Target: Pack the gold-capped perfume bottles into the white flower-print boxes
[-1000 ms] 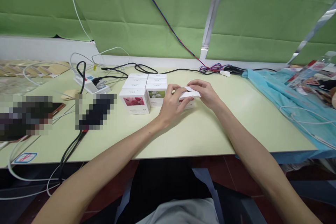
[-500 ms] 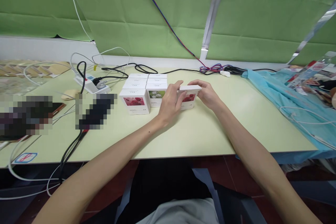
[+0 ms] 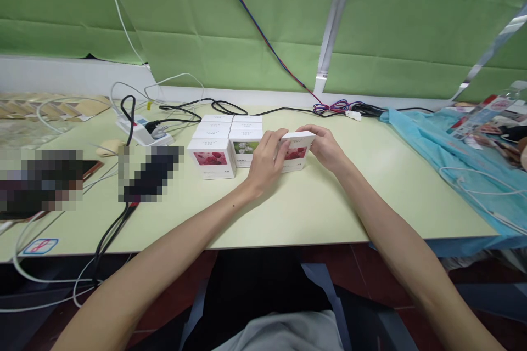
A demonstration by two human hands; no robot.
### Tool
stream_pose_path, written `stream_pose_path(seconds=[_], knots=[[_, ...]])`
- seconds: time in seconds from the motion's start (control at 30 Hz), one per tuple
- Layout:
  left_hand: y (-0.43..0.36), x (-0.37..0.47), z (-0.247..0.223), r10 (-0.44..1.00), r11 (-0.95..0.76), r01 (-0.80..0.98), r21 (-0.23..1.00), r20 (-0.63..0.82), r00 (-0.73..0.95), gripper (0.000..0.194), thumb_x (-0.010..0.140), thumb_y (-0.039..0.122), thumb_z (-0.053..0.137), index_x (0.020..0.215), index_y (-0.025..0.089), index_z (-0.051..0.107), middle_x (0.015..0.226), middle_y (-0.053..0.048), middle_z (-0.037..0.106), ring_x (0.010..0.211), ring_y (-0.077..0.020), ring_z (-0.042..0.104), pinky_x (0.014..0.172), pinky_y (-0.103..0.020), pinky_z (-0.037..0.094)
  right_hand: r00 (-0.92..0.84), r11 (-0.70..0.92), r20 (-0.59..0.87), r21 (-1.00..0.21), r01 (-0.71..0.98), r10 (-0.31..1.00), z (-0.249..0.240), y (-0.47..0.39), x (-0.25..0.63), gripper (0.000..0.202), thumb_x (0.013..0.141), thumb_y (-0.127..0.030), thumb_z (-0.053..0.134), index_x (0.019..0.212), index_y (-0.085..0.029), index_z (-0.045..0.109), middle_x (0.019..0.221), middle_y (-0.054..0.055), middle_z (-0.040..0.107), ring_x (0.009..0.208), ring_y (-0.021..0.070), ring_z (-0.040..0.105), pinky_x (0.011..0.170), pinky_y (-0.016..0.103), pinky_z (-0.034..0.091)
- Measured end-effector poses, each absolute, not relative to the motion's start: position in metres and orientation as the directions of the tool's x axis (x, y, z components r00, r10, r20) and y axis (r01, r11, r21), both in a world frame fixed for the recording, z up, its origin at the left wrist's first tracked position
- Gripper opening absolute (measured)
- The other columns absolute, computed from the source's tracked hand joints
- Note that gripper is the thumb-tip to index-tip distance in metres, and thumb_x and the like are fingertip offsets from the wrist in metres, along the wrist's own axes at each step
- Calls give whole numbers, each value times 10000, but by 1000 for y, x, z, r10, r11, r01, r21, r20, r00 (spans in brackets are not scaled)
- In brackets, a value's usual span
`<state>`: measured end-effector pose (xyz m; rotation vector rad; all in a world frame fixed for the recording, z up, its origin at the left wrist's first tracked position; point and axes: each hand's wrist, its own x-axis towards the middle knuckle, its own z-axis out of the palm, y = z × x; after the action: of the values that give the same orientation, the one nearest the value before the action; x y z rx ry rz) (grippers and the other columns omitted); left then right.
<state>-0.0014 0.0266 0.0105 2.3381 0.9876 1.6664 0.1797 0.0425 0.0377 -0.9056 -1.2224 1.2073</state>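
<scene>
A small white box (image 3: 297, 154) with a red flower picture stands upright on the table, between my two hands. My left hand (image 3: 265, 162) grips its left side, thumb across the front and fingers over the top edge. Around its right side wraps my right hand (image 3: 326, 148), whose fingertips are hidden behind the box. Just left of my left hand are two rows of similar white boxes. The front one on the left (image 3: 212, 159) bears a red flower picture; beside it, a box (image 3: 244, 149) with white flowers on green is partly covered by my left hand.
A power strip (image 3: 144, 132) with black and white cables lies at the back left. Blurred-out dark devices (image 3: 152, 175) rest on the left side. Light blue sheeting (image 3: 436, 148) covers the right end, with a plastic bottle (image 3: 489, 109) on it. A green curtain (image 3: 197, 22) hangs behind.
The held box and both hands have barely shifted; its top now leans slightly differently. The other boxes stay where they were.
</scene>
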Motion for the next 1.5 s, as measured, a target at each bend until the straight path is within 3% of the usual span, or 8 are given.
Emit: stream_pose_path(seconds=[0.3, 0.47, 0.63, 1.0, 1.33, 1.5], knots=[[31, -3, 7, 547, -792, 427, 437, 818, 178, 328, 1052, 376, 459, 1322, 215, 554, 1157, -87, 674, 1024, -174, 656, 868, -311, 569, -24, 189, 196, -965, -184, 980, 38, 44, 180, 191, 621, -347, 762, 741, -214, 699, 758, -9, 650, 704, 136, 555, 663, 283, 432], [32, -4, 5, 545, -794, 425, 435, 819, 181, 359, 1055, 386, 448, 1374, 238, 516, 1246, -99, 660, 1087, -187, 657, 901, -327, 571, -5, 238, 244, -953, -186, 970, 36, 47, 180, 361, 683, -558, 794, 739, -220, 679, 775, 7, 628, 705, 145, 555, 648, 287, 441], [31, -3, 6, 532, -797, 446, 408, 824, 196, 319, 1061, 375, 426, 1309, 225, 559, 1172, -92, 668, 1068, -189, 654, 892, -327, 574, -3, 263, 265, -959, -108, 964, 37, 47, 179, 547, 723, -769, 694, 748, -224, 664, 739, 24, 617, 739, 178, 593, 661, 310, 461], [29, -3, 9, 536, -789, 460, 406, 822, 193, 312, 1061, 375, 419, 1276, 208, 572, 1109, -90, 663, 1024, -191, 641, 879, -339, 571, -1, 276, 278, -953, -129, 961, 39, 42, 178, 489, 658, -693, 801, 752, -225, 696, 780, 12, 627, 737, 159, 569, 668, 295, 471], [29, -2, 10, 532, -784, 472, 404, 829, 174, 313, 1052, 380, 444, 1253, 197, 598, 1089, -87, 627, 1007, -189, 625, 872, -328, 572, -22, 305, 310, -943, -135, 950, 33, 47, 182, 361, 660, -545, 838, 785, -228, 718, 814, 6, 639, 762, 162, 567, 690, 301, 461], [29, -2, 10, 536, -784, 463, 413, 828, 168, 318, 1048, 384, 451, 1257, 196, 602, 1082, -83, 593, 1003, -187, 616, 879, -331, 573, -23, 321, 326, -940, -112, 945, 33, 46, 182, 351, 672, -546, 833, 775, -231, 718, 804, 5, 645, 755, 165, 561, 699, 310, 462]])
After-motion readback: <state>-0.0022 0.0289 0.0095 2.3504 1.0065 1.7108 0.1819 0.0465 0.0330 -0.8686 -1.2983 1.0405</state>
